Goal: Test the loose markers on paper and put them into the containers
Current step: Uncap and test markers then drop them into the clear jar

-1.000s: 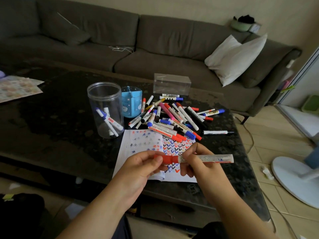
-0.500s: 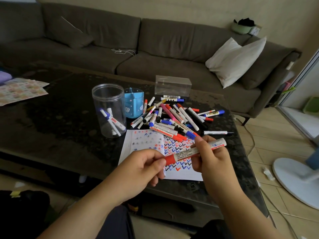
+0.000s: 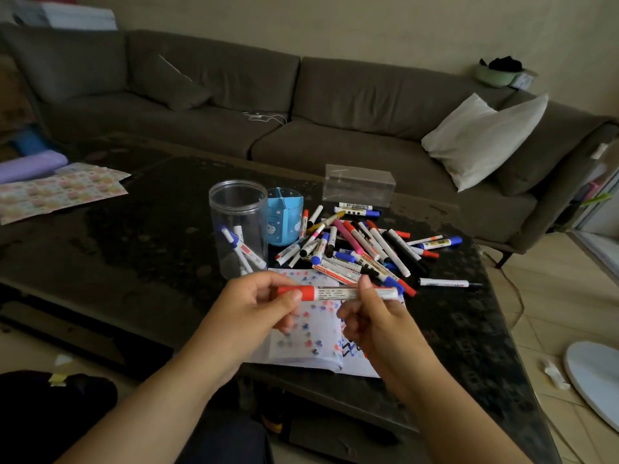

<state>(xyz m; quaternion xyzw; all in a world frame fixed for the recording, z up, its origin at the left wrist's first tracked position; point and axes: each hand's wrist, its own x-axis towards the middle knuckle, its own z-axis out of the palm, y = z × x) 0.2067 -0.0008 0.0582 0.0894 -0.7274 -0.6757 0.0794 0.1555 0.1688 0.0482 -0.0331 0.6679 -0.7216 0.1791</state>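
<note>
**Both grips on one red-capped marker**

From the head view, my left grip (image 3: 254, 306) pinches the red cap end of a red-capped marker (image 3: 338, 293), while my right grip (image 3: 368, 316) curls around its white barrel. I hold it level just above the test paper (image 3: 311, 343) on the tabletop (image 3: 134, 236). Beyond it lies the marker pile (image 3: 361, 246), beside the clear jar (image 3: 237, 226), which holds a few markers, and the blue cup (image 3: 284, 222).

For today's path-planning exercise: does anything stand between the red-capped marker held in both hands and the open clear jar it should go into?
Nothing visible blocks it. The red-capped marker is held above the paper by the left hand and right hand. The clear jar stands just beyond the left hand, its mouth open.
</note>
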